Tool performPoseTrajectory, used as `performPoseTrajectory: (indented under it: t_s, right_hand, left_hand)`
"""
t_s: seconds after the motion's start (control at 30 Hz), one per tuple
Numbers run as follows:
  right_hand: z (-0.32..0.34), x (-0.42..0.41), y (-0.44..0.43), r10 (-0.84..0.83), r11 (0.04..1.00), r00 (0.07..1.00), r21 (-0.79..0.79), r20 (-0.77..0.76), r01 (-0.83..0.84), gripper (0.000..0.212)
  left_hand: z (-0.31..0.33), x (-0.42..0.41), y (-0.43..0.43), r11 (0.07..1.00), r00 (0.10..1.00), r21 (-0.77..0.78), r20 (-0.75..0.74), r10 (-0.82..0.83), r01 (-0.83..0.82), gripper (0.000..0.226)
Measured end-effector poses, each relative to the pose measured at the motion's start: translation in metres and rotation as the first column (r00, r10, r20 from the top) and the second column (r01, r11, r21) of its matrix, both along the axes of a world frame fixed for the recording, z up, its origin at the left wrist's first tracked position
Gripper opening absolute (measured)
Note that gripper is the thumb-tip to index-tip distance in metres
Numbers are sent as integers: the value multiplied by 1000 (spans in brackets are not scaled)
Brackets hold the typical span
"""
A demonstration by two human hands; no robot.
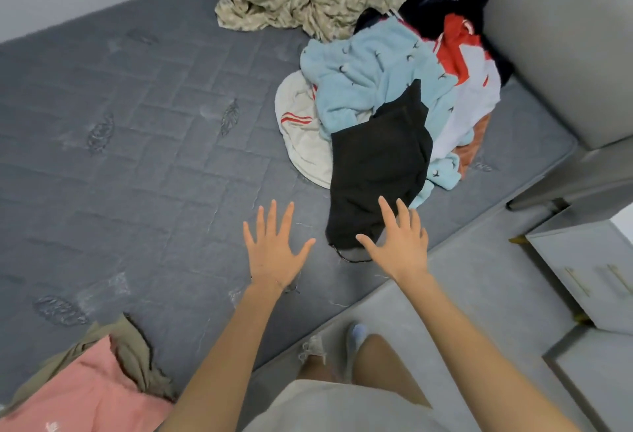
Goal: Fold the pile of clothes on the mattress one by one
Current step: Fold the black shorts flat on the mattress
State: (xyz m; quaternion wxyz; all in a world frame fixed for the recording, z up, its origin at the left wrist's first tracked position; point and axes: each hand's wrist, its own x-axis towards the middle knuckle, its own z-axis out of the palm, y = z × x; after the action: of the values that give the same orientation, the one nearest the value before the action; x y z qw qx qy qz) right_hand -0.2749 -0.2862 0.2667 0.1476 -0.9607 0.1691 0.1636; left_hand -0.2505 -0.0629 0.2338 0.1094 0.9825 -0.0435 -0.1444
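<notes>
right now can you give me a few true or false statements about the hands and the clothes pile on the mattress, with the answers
1. Both hands are open with fingers spread. True: the left hand and right hand hold nothing.
2. The black garment lies at the near edge of the pile. True, draped over the light blue garment.
3. The left hand rests on the black garment. False: it is over bare grey mattress; the right hand is the one at the garment's near end.
4. The pink garment is on top of the pile. False: it lies apart, at the near left corner.
5. The mattress is bright red. False: it is grey and quilted.
</notes>
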Motion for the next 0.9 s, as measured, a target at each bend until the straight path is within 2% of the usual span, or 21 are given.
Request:
performPoseTrajectory:
  t_s: [0.2, 0.47, 0.63, 0.8, 0.9]
  right_hand:
    - [-16, 52, -50, -53, 999, 998, 8, -24, 53, 84]
    - [-64, 137, -129, -40, 997, 992, 64, -119, 47, 85]
    - [-91, 186, -176, -35, 996, 991, 79, -126, 46, 87]
    - [-115, 224, -206, -67, 972, 997, 223, -26, 71, 86]
    - [-127, 243, -209, -170, 907, 985, 391, -5, 158, 94]
  left_hand:
    - [-9, 58, -50, 996, 996, -19, 24, -82, 82, 85]
    - [-49, 146, -127, 1000, 996, -3, -90, -23, 23, 88]
    - [-77, 189, -178, 999, 998, -51, -57, -23, 21, 88]
    - [-102, 218, -213, 998, 990, -55, -143, 16, -24, 88]
    - [-107, 225, -223, 993, 984, -89, -166, 65, -80, 87]
